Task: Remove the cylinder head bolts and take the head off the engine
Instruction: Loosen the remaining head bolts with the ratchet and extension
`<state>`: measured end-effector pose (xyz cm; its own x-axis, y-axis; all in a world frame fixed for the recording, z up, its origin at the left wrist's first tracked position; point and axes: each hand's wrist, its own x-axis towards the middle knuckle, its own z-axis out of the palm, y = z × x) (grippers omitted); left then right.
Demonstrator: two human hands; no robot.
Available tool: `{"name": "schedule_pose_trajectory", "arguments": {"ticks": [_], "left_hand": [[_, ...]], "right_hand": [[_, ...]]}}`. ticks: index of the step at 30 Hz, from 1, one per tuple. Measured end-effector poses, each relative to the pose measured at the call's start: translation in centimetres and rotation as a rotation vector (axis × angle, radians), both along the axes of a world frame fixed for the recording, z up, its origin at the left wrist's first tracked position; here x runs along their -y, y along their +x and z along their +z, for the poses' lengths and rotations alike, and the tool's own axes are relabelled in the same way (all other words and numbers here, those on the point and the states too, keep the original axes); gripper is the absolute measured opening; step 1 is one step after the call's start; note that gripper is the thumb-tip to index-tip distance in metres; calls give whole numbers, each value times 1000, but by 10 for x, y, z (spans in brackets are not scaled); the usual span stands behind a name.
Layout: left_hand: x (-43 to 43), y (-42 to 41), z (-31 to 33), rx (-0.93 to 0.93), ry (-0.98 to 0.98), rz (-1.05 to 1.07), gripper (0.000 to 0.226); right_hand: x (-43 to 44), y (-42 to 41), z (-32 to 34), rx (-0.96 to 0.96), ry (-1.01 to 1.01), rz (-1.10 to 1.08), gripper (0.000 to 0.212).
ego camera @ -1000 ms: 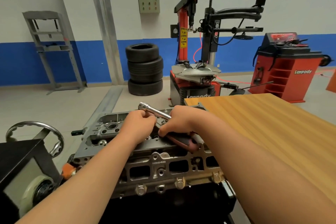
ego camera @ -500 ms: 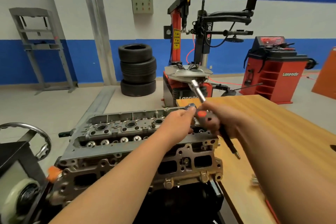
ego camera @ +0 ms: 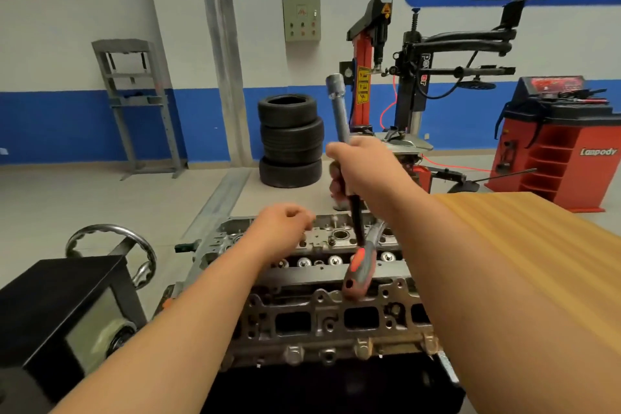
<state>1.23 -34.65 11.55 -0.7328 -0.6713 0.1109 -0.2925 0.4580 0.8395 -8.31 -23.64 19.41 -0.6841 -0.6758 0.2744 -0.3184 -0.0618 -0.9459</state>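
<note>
Cylinder head (ego camera: 322, 309): on the engine at lower middle, just beside the left edge of the wooden table (ego camera: 524, 262); open top face up, ported side toward the camera.
Right hand (ego camera: 366, 171): above the head's far edge, fist wrapped tight round a chrome extension bar (ego camera: 340, 121) held nearly upright.
Socket (ego camera: 336, 82): on the bar's top end.
Black shaft (ego camera: 356, 215): runs down out of the fist to the head's top.
Red-and-grey handle (ego camera: 358, 274): tilted on the head's right part; what it joins is unclear.
Left hand (ego camera: 282, 228): over the head's far left, fingers curled under; whether they hold anything cannot be told.
Left of engine: black box (ego camera: 64, 306) with a chrome handwheel (ego camera: 114, 239).
Far floor: stacked tyres (ego camera: 290, 141), tyre changer (ego camera: 410, 84), red wheel balancer (ego camera: 554, 148), grey press frame (ego camera: 134, 104).
</note>
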Motion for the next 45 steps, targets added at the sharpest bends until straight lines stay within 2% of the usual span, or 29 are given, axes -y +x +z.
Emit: {"name": "schedule_pose_trajectory", "arguments": {"ticks": [3, 6, 9, 12, 18, 22, 27, 30, 34, 36, 38, 39, 42, 45], "left_hand": [[33, 26, -3, -177, 205, 171, 20], [45, 42, -16, -245, 373, 172, 19], [49, 47, -25, -316, 390, 189, 18], [48, 47, -29, -331, 306, 222, 18], [44, 46, -32, -254, 167, 176, 17], [40, 47, -29, -211, 64, 163, 21], [28, 52, -21, -16, -236, 91, 23], [23, 48, -17, 32, -279, 77, 25], [17, 39, -17, 0, -321, 297, 16], [13, 45, -25, -112, -490, 462, 13], [13, 50, -30, -176, -619, 450, 7], [16, 48, -26, -189, -573, 388, 8], [25, 32, -5, -206, -218, 199, 20], [35, 28, 4, -171, -141, 112, 27]], "right_hand": [[47, 25, 4, 286, -87, 88, 9], [84, 42, -12, 333, -108, 22, 9], [99, 45, -19, 340, -205, -19, 21], [103, 40, -21, 217, -264, -65, 26], [107, 46, -38, 44, -210, -99, 26], [107, 63, -37, -93, -188, -3, 30], [104, 80, -43, -141, -143, 67, 40], [104, 71, -37, -97, -100, -14, 35], [108, 75, -35, -124, -78, -24, 32], [108, 79, -37, -147, -74, -13, 36], [106, 75, -36, -152, -66, -1, 38], [105, 72, -32, -153, -75, 1, 37], [104, 66, -20, -80, -198, -14, 24], [108, 64, -18, -27, -259, -19, 25]]}}
